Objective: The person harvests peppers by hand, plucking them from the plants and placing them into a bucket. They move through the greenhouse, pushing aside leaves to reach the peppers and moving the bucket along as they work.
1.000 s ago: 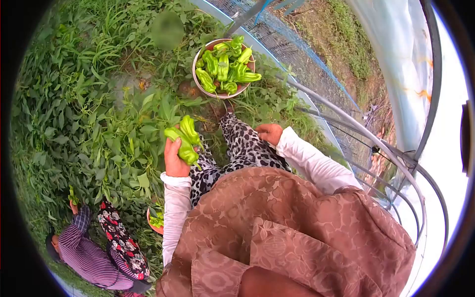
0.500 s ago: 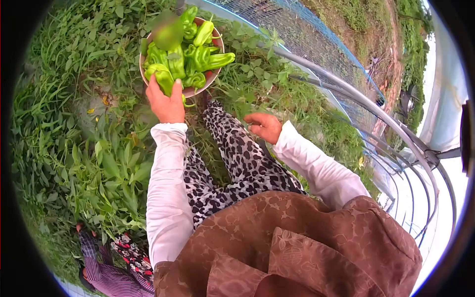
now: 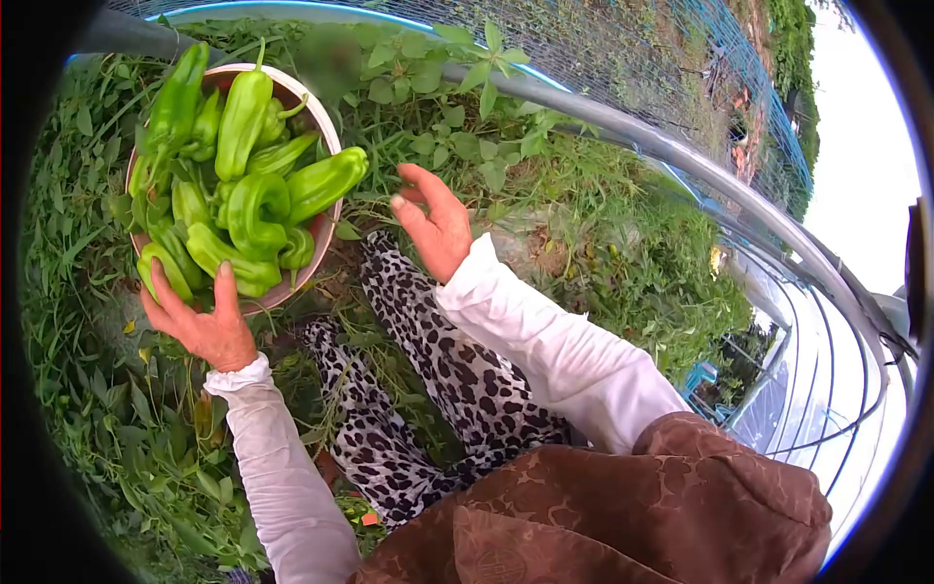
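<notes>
A round, pale-rimmed container (image 3: 329, 127) at the upper left is heaped with several green peppers (image 3: 258, 214). My left hand (image 3: 202, 326) is at its near rim, fingers apart, with the fingertips by the lowest peppers; no pepper is lifted in it. To the right of the container, my right hand (image 3: 435, 222) hangs in the air with thumb and fingers apart and nothing between them. One long pepper (image 3: 329, 183) sticks out over the rim toward that hand.
Green weeds (image 3: 88, 409) surround the container and my patterned trouser legs (image 3: 438, 341). A grey metal pipe (image 3: 623, 122) curves across the top right, beside blue netting (image 3: 769, 107). Clear plastic sheeting and thin hoops stand at the right.
The view has shifted, and the container appears nearer and further left. My left hand has come off the pepper it was touching. My right hand has risen toward the container and its fingers have spread.
</notes>
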Tool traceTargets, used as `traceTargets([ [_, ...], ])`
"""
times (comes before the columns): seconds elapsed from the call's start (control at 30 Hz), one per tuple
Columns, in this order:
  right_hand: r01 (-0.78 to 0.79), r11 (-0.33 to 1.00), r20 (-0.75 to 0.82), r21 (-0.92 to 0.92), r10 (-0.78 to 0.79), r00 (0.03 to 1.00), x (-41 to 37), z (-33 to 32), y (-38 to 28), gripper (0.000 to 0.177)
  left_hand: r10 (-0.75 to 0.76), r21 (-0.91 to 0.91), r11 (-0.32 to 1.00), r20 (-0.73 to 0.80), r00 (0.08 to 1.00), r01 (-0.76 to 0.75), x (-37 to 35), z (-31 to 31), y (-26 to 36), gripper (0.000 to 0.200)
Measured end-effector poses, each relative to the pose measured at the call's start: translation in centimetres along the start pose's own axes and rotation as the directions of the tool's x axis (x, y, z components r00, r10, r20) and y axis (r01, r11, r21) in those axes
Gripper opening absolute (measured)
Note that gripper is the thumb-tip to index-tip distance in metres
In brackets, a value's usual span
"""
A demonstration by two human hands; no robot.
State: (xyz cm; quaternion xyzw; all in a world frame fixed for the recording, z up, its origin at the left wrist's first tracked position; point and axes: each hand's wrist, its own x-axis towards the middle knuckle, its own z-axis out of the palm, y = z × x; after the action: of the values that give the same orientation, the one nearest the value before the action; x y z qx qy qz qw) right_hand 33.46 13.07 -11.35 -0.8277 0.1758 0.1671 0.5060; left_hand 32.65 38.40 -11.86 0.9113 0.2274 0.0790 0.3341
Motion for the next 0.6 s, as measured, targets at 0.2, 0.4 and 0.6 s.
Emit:
traceTargets([
  [0.2, -0.03, 0.979, -0.03, 0.202, 0.037, 0.999, 2.8, 3.4, 1.9, 0.043, -0.096, -0.13, 0.987, -0.002, 0.995, 0.095, 0.4, 0.0, -2.8, 0.075],
  [0.4, -0.153, 0.927, 0.046, 0.343, 0.146, 0.988, 3.8, 4.3, 4.1, 0.041, -0.408, -0.229, 0.877, 0.113, 0.906, 0.423, 1.3, -1.1, -2.8, 0.059],
  [0.6, -0.149, 0.915, 0.073, 0.374, 0.131, 0.989, 6.6, 3.0, 3.7, 0.041, -0.412, -0.104, 0.906, 0.001, 0.911, 0.409, 3.4, -1.9, -4.7, 0.051],
])
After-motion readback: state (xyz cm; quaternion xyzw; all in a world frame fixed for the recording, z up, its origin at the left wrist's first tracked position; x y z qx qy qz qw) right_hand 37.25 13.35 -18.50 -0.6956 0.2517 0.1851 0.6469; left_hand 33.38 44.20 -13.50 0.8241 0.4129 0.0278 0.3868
